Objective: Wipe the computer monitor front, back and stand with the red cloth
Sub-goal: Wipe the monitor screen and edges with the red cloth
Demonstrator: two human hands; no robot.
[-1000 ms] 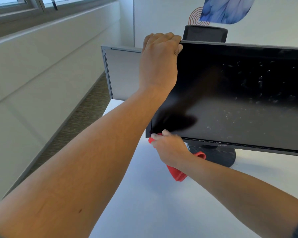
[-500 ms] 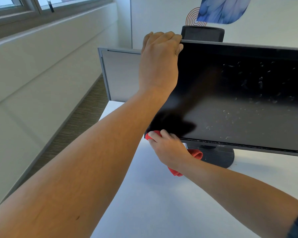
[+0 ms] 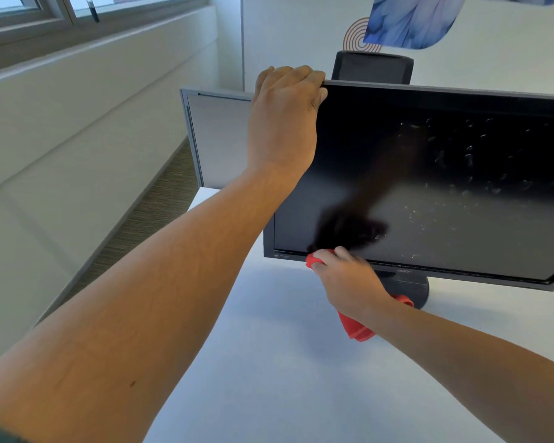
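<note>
My left hand (image 3: 283,123) grips the monitor (image 3: 461,161) by its top left corner, fingers curled over the edge. My right hand (image 3: 349,282) is closed around the red cloth (image 3: 355,329), pressing it on the bottom bezel. Droplets speckle the screen's right side; I judge back and stand (image 3: 410,289) remain.

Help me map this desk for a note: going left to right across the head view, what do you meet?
Window → grey partition panel → left hand on the monitor's top corner → right hand with the red cloth → monitor stand.
</note>
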